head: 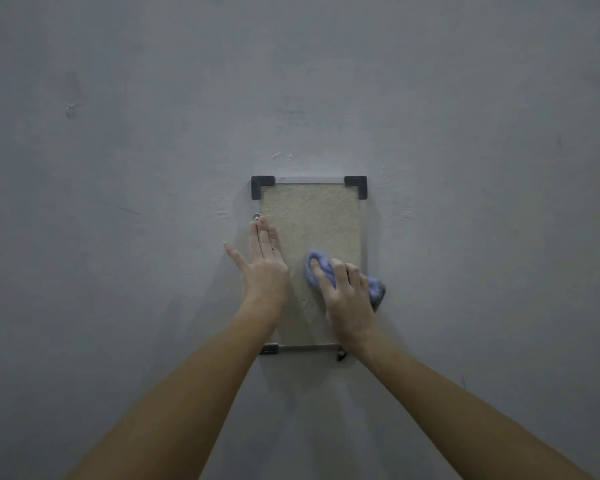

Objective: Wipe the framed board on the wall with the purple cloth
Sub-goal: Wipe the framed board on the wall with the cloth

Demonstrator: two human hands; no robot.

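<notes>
Two bare forearms come up from the bottom edge, nearest the lens. Left hand (265,268) lies flat, fingers straight and together, thumb splayed out over the wall (118,133). Its palm and fingers press on the left edge of the framed board (310,220), bracing it. Right hand (347,292) has its fingers curled over the bunched purple cloth (309,271), clamped on it and pushing it against the board. One end of the cloth sticks out past the hand at the board's right edge.

Board hangs upright on the grey wall, tan and speckled, with a thin frame. Black corner pieces top left (262,186) and top right (356,186), a metal rail (305,348) along the bottom. A small round screw head (256,216) sits just beside the left fingertips. A small dark bit (341,356) hangs at the lower right corner; can't tell what it is.

Progress: wiping looks under way, cloth in contact around mid-height, right of centre. The surface shows no clean/dirty difference, so can't tell which parts are already done. Judging by cloth position, the upper half, the strip under the left hand and the bottom band may yet need passes. The left hand would have to shift for full coverage.

Writing: none readable. Faint mark on the top right corner piece, too small to make out. No brand or label on the cloth or board.
</notes>
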